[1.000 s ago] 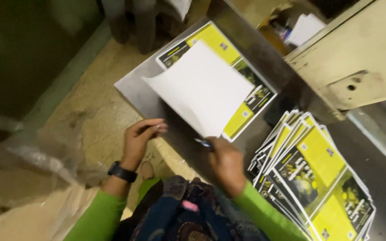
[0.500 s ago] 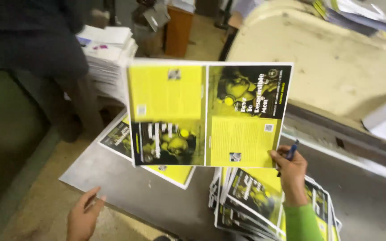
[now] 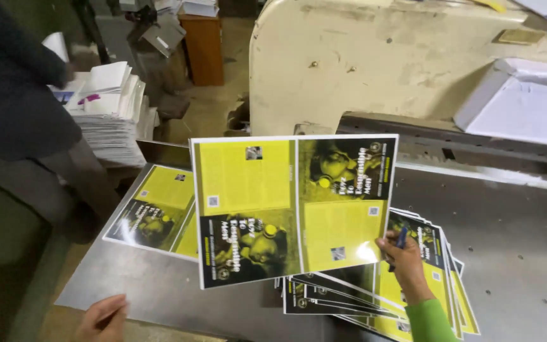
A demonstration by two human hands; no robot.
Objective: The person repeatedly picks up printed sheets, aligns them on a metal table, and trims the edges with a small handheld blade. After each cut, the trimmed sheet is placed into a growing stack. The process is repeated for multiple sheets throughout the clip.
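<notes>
My right hand (image 3: 402, 263) holds a large yellow and black printed sheet (image 3: 292, 206) up by its lower right corner, printed side facing me, and also grips a dark pen. Below the sheet lies a fanned stack of similar printed sheets (image 3: 425, 291) on the grey metal table (image 3: 514, 253). A second pile of the same prints (image 3: 156, 212) lies flat to the left. My left hand (image 3: 104, 318) rests at the table's near edge, fingers apart, holding nothing.
A cream-coloured machine housing (image 3: 375, 63) rises behind the table. White paper sheets (image 3: 527, 114) sit at the right. Another person in dark clothes (image 3: 14, 101) stands at left beside a tall stack of paper (image 3: 109, 120). A wooden cabinet (image 3: 202, 47) stands farther back.
The view has swung up from the floor to the table. The sheet, first white side up on the left pile, is now lifted and turned printed side toward me, lowered slightly.
</notes>
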